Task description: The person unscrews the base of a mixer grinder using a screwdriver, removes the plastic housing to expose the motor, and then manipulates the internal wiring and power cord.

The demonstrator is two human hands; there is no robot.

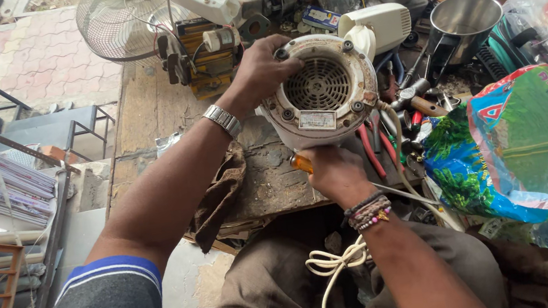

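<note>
A round cream appliance base (320, 93) is tipped up so its underside faces me, showing a central vent grille, a label and screw holes around the rim. My left hand (261, 69), with a metal watch on the wrist, grips its upper left rim. Below the base, my right hand (336, 171) is closed on a screwdriver with an orange handle (301, 163); bead bracelets sit on that wrist. A cream power cord (333, 262) runs from the base down into a knot on my lap.
The worn wooden bench (145, 113) carries a brown rag (220, 194), red-handled pliers (371, 151), a hammer (412, 98), a steel jar (461, 19), a fan grille (114, 21), motor parts and colourful plastic bags (533, 138). Metal racks stand at left.
</note>
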